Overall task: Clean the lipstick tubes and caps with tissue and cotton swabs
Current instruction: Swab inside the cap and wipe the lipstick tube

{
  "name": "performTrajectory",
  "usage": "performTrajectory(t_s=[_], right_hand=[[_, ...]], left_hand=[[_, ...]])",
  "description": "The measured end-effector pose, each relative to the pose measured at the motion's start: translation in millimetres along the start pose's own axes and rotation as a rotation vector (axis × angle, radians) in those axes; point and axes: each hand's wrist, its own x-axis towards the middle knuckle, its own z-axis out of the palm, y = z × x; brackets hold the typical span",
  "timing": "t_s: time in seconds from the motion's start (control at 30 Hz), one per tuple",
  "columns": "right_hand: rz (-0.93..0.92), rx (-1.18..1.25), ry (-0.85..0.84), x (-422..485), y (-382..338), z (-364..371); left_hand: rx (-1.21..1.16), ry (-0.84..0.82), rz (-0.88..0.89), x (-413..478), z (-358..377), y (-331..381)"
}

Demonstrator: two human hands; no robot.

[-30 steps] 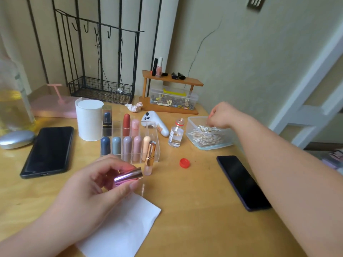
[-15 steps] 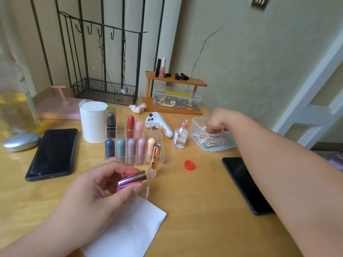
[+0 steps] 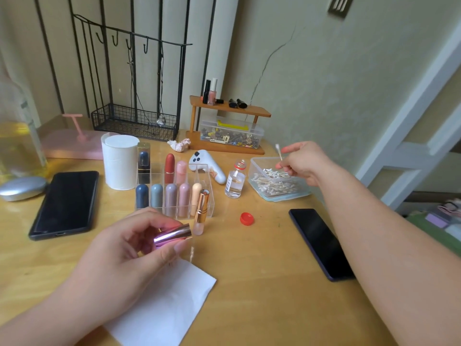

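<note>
We see the left hand [image 3: 119, 248] gripping a shiny pink lipstick cap [image 3: 172, 236] low in the middle of the scene, just above the white tissue [image 3: 162, 308] that lies flat on the wooden table [image 3: 262, 258]. The cap's long axis runs from about eight o'clock to two o'clock, with its open mouth at the two o'clock end. The thumb presses it from the six o'clock side and the curled fingers close over it from above. Only the mouth half shows past the fingertips.

At the cap's one o'clock, the uncapped rose-gold lipstick tube [image 3: 200, 216] stands upright on the table against the front of the clear organizer [image 3: 203, 173] (touching or just beside, we cannot tell). The organizer holds capped lipsticks upright, five in the front row and three behind.

Toward two o'clock in the scene, the right hand [image 3: 304, 161] hovers over a clear plastic box [image 3: 252, 168] filled with cotton swabs. It pinches a single cotton swab [image 3: 279, 152] between thumb and forefinger. The swab stands nearly upright, its free tip toward twelve o'clock. Between organizer and box stands a small glass bottle [image 3: 235, 181] of clear liquid. A red screw cap [image 3: 247, 219] lies at the bottle's six o'clock.
</note>
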Motion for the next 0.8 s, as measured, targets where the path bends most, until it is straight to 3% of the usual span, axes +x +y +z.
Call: performTrajectory(t_s=[0.2,0.47,0.57,0.8], right_hand=[[-0.018,0.238,-0.039,4.5,2.7,17.3],[-0.34,0.27,0.102,-15.0,3.4,26.0],[-0.378,0.327,0.144,-45.8,9.4,26.2],[-0.282,0.564,-0.167,-125.7,15.6,33.4]], left_hand=[[-0.01,-0.009,-0.019,-0.2,-0.8,-0.7],[-0.017,0.012,-0.034,-0.6,-1.4,1.2],[-0.038,0.005,-0.047,-1.4,-1.0,3.4],[-0.002,-0.091,-0.054,-0.6,-1.1,11.4]])
